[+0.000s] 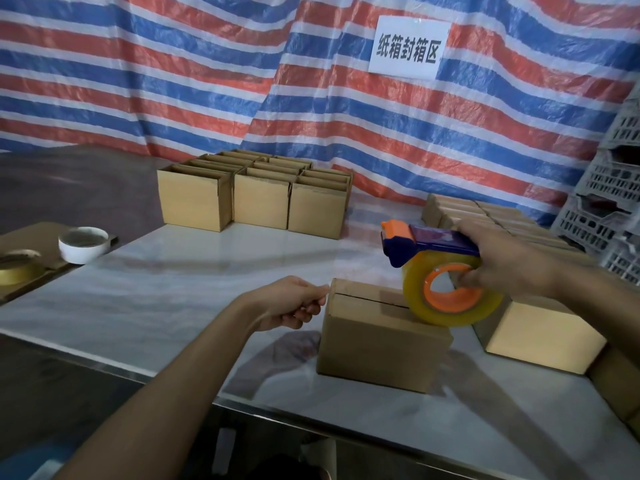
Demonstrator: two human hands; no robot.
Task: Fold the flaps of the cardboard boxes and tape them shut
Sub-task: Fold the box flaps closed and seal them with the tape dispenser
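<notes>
A small cardboard box (374, 344) with its flaps folded down sits in front of me on the pale table (166, 299). My right hand (512, 261) grips a blue and orange tape dispenser (429, 242). Its clear tape roll (450, 296) rests on the right part of the box top. My left hand (294, 304) is at the box's upper left edge, fingers curled, pinching the end of a clear tape strip that runs along the seam to the roll.
Several open-topped boxes (256, 195) stand grouped at the back. Closed boxes (485, 216) are stacked at the right, and one more box (540, 336) sits beside mine. A white tape roll (83, 244) and a yellowish roll (17, 271) lie at left. Plastic crates (609, 188) stand far right.
</notes>
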